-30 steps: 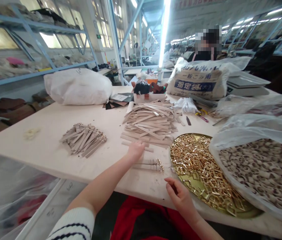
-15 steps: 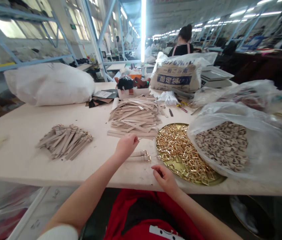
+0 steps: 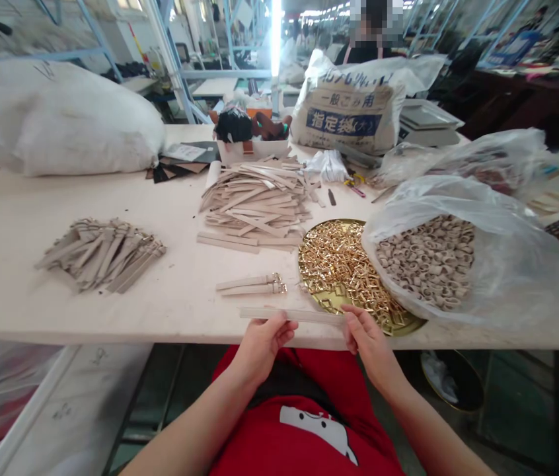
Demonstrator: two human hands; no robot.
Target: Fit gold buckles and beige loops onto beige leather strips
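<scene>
A narrow beige strap (image 3: pixel 315 317) stretches level between my two hands at the table's front edge. My left hand (image 3: pixel 265 344) pinches it left of its middle, and my right hand (image 3: pixel 367 342) has its fingers closed on the right end. Just beyond lie a few straps with gold buckles (image 3: pixel 247 285). Gold buckles (image 3: pixel 343 264) heap on a round gold tray (image 3: pixel 320 291) near my right hand. Small beige loops (image 3: pixel 425 264) fill a clear plastic bag (image 3: pixel 517 277) that overlaps the tray. Farther back is a pile of plain straps (image 3: pixel 254 201).
A heap of buckled straps (image 3: pixel 106 254) lies on the left. Behind stand a white sack (image 3: pixel 61 119), a box of dark items (image 3: pixel 230 152), a printed bag (image 3: pixel 349 106) and a scale (image 3: pixel 428 122). Yellow-handled scissors (image 3: pixel 356 182) lie near the back. A person (image 3: pixel 366 49) is beyond the table.
My left hand has come back from the strap pile toward the table edge with a strap. My right hand has moved right and now grips its other end. The view has tilted down.
</scene>
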